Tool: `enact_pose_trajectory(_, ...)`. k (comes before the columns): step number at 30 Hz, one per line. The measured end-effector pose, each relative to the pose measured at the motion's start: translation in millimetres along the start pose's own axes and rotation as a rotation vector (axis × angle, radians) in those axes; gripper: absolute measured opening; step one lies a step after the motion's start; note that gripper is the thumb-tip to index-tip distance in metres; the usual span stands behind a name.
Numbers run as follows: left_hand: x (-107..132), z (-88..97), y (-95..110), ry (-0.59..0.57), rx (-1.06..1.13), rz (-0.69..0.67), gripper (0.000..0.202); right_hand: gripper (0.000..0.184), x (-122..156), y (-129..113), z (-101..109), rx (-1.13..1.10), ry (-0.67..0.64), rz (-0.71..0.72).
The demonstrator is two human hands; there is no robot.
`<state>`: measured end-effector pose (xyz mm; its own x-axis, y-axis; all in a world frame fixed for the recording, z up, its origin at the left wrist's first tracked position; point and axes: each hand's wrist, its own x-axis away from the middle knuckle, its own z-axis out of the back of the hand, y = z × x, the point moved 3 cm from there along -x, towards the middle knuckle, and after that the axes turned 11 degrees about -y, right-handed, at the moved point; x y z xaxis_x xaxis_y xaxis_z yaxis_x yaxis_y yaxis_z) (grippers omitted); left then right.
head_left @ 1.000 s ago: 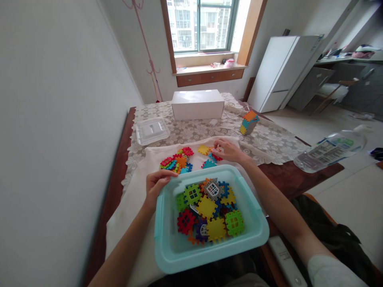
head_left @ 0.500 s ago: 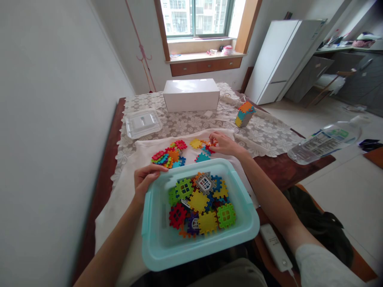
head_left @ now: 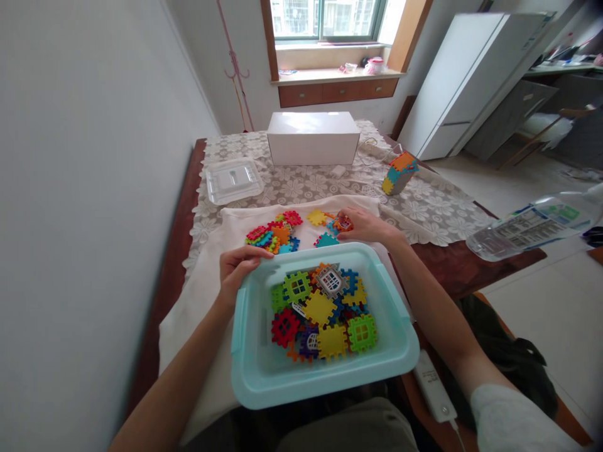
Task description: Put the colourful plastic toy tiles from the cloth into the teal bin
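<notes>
A light blue plastic bin (head_left: pixel 254 370) sits at the table's near edge, holding several colourful interlocking tiles (head_left: pixel 325 311). My left hand (head_left: pixel 240 267) grips the bin's far left corner. My right hand (head_left: pixel 365 225) reaches past the bin's far rim and closes its fingers on an orange and red tile (head_left: pixel 343 222) lying on the white cloth (head_left: pixel 207 282). A pile of loose tiles (head_left: pixel 276 232) lies on the cloth to the left of that hand, with a yellow tile (head_left: pixel 316 217) and a teal tile (head_left: pixel 326 240) nearby.
A white box (head_left: pixel 313 138) and a clear lid (head_left: pixel 234 180) lie farther back on the lace tablecloth. A small cube built of tiles (head_left: pixel 398 172) stands at the right. A clear bottle (head_left: pixel 527 226) overhangs the table's right edge. A white remote (head_left: pixel 433 392) lies near my lap.
My right hand has drawn slightly nearer and closed on the orange and red tile. The camera view has shifted a little; my left hand stays on the bin's corner.
</notes>
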<state>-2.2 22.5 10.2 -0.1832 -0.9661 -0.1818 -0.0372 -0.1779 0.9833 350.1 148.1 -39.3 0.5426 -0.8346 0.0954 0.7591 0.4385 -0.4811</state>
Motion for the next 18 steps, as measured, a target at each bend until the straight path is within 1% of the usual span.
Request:
enact_pose_trajectory(2,0,0.5,0,0.001,-0.02,-0.013,0.02,0.022,0,-1,1,0.012,0.037,-0.006)
enact_pose_trajectory(5,0,0.0,0,0.003,-0.033,-0.018,0.02,0.015,-1,-2,5,-0.006,0.142,-0.008)
enact_pose_trajectory(8,0,-1.5,0,0.006,-0.002,-0.007,0.02,0.022,-2,-5,7,-0.047,0.229,0.013)
enact_pose_trajectory(10,0,-2.7,0,0.004,0.026,0.003,0.02,0.029,-3,-7,3,-0.063,0.206,0.048)
enact_pose_trajectory(12,0,-3.8,1,0.004,0.035,0.004,0.019,0.031,-4,-10,-4,-0.037,0.142,0.044)
enact_pose_trajectory(14,0,-4.7,2,0.003,0.031,0.003,0.019,0.024,-6,-10,-11,0.011,0.109,0.017)
enact_pose_trajectory(16,1,-5.6,3,0.001,0.035,0.008,0.019,0.017,-8,-9,-15,0.033,0.128,0.011)
enact_pose_trajectory(18,2,-6.3,4,0.002,0.044,0.016,0.02,0.017,-10,-5,-17,0.01,0.153,0.029)
